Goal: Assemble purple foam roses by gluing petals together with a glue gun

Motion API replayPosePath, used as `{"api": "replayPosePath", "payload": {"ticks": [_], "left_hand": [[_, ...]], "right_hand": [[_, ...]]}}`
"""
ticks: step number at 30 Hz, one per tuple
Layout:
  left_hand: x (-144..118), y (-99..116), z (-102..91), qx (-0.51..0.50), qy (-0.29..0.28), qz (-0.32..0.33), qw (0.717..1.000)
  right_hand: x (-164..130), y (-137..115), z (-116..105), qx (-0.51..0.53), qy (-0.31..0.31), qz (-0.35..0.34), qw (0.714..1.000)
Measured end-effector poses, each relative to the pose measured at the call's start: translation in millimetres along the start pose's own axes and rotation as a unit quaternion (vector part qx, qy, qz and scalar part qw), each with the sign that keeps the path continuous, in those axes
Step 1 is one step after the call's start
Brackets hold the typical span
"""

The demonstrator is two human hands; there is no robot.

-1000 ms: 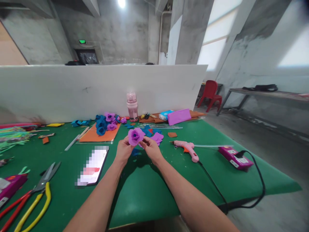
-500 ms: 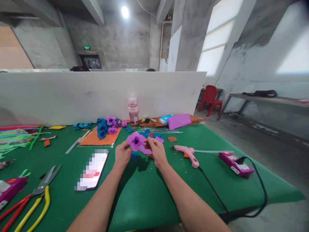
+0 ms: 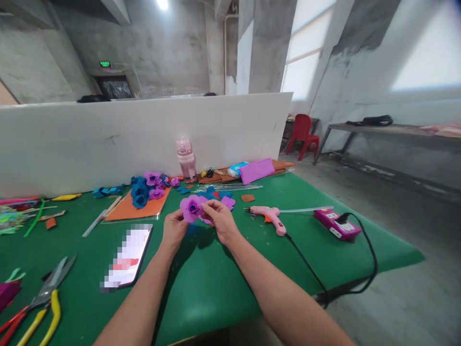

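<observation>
— What have the hands got hold of?

— A purple foam rose (image 3: 191, 207), held up just above the green table cover (image 3: 216, 288). The left hand (image 3: 173, 229) pinches it from below at its base; the right hand (image 3: 220, 222) closes its fingertips on an outer petal on the flower's right side. Both grasps are fingertip pinches, not fists.

— How would it handle?

— I'd judge it very light and soft. The petals look like thin craft foam, matte, curled in a spiral round a dark centre. It should bend and spring back, but a hard squeeze would likely crease it or pull a glued petal loose. The base, where the layers gather, looks the safest place to take it; the petal edges are the weak part.

— And around it?

— Just behind the hands lie loose purple and blue foam petals (image 3: 224, 198). Farther left, a pile of finished blue and purple roses (image 3: 146, 186) sits on an orange foam sheet (image 3: 137, 209). To the right a pink hot glue gun (image 3: 268, 215) lies on its side, its black cord trailing off the table edge, with a purple power strip (image 3: 336, 225) beyond. A phone (image 3: 127, 257) lies flat near the left forearm, scissors (image 3: 50, 284) well off to the left, and a pink water bottle (image 3: 186, 159) stands against the white partition (image 3: 108, 139).
</observation>
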State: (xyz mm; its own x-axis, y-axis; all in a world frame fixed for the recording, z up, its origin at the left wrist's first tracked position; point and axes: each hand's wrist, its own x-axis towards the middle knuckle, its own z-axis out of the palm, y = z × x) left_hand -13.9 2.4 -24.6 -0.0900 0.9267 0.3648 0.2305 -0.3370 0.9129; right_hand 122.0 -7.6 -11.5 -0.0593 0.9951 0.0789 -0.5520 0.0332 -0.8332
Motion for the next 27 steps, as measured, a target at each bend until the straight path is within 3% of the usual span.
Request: {"api": "replayPosePath", "payload": {"ticks": [10, 16, 20, 27], "left_hand": [[0.9, -1.2, -1.9, 0.030, 0.019, 0.007, 0.999], [-1.1, 2.4, -7.9, 0.062, 0.076, 0.112, 0.989], [0.2, -2.4, -14.1, 0.085, 0.128, 0.149, 0.977], [0.0, -0.3, -16.4, 0.112, 0.101, 0.209, 0.966]], "right_hand": [[1.0, 1.2, -1.0, 0.018, -0.015, 0.005, 1.000], [-0.2, -7.1, -2.7, 0.013, -0.014, -0.009, 1.000], [-0.8, -10.9, -2.4, -0.002, -0.035, -0.023, 0.999], [-6.6, -13.3, 4.9, -0.050, -0.067, -0.054, 0.995]]}}
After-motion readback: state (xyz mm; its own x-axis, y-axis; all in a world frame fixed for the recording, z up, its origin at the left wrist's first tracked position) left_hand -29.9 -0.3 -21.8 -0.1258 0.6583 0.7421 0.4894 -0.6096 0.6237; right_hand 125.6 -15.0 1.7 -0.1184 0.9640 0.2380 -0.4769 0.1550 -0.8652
